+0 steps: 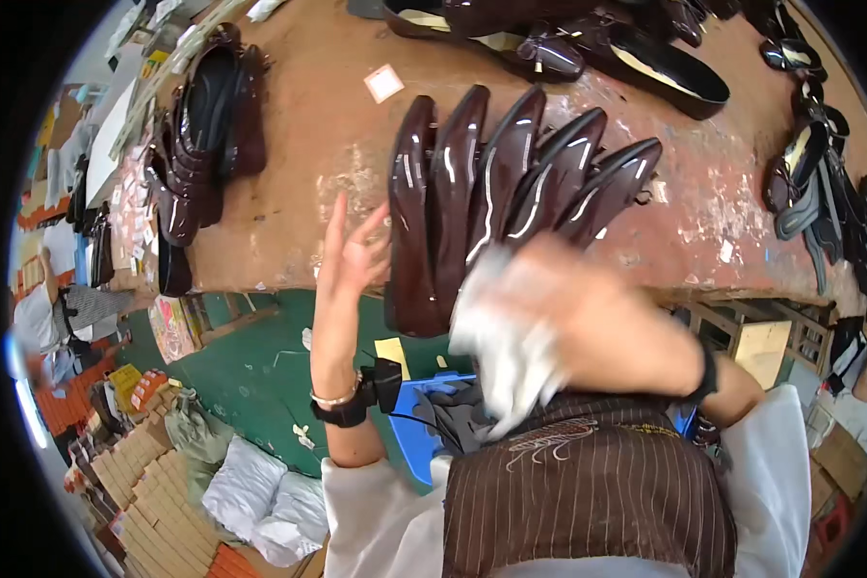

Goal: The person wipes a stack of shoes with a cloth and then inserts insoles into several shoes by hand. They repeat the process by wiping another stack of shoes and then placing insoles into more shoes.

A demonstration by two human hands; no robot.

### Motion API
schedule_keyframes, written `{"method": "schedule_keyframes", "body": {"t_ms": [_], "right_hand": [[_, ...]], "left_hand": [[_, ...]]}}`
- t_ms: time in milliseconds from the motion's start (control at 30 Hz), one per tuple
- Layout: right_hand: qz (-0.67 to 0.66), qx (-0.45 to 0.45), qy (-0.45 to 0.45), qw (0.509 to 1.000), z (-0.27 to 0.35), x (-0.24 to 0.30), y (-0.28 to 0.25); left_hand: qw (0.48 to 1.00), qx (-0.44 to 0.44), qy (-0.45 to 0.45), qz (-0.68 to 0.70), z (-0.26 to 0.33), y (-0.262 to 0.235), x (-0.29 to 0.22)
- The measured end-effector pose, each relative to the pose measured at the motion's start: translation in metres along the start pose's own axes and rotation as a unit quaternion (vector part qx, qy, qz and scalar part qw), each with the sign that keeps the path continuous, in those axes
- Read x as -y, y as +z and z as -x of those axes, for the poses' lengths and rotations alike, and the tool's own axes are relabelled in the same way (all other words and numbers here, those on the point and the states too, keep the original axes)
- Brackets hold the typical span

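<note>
**Right hand (597, 313) grasps a white cloth (515, 352); left hand (354, 255) is open beside five fanned shoes (491, 183)**

The left hand is released, its fingers spread and its palm showing, with nothing held. It sits just left of the leftmost shoe, near the table's front edge; whether a fingertip touches the shoe is hard to tell. The right hand, smeared by motion blur, grips the bunched cloth, whose loose end hangs down in front of the apron (588, 491). Cloth and hand cover the near ends of several shoes, though the blur hides whether the cloth presses on the leather.

The shoes, glossy and dark burgundy, lie close together on the worn brown table (303, 125), narrow at the front edge and splayed at the far ends. The leftmost one juts out past that edge.

To the left, a stretch of bare tabletop separates the fan from a cluster of dark shoes (202, 135). To the right, a scuffed reddish stretch runs to more footwear (800, 164) along the table's right side. Toward the far side, a white square card (383, 84) and another group of dark shoes (645, 67) bound the space. Below the front edge, a blue bin (407, 433) stands on the green floor (241, 356).
</note>
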State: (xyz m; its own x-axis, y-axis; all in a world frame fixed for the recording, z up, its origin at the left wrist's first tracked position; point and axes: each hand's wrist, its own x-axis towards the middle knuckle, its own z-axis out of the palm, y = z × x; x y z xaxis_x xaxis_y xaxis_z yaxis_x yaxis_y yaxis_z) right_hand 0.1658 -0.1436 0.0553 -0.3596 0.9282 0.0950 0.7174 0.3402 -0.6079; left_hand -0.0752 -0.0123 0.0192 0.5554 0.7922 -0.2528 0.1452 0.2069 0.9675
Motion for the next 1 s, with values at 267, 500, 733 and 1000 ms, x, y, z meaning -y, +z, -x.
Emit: {"method": "schedule_keyframes", "body": {"t_ms": [267,500,733,1000], "right_hand": [[0.188,-0.24,0.209,0.929,0.034,-0.059,0.058],[-0.192,-0.515,0.253,0.796,0.058,-0.093,-0.034],[-0.112,-0.344,0.093,0.928,0.025,-0.076,0.019],[-0.205,-0.488,0.008,0.848,-0.007,-0.084,-0.094]], "left_hand": [[0.83,-0.053,0.073,-0.55,-0.015,0.123,0.001],[0.8,-0.091,0.046,-0.591,-0.009,0.113,0.008],[0.849,-0.147,-0.007,-0.508,-0.026,0.115,-0.009],[0.995,-0.079,0.03,-0.053,0.046,0.054,0.024]]}}
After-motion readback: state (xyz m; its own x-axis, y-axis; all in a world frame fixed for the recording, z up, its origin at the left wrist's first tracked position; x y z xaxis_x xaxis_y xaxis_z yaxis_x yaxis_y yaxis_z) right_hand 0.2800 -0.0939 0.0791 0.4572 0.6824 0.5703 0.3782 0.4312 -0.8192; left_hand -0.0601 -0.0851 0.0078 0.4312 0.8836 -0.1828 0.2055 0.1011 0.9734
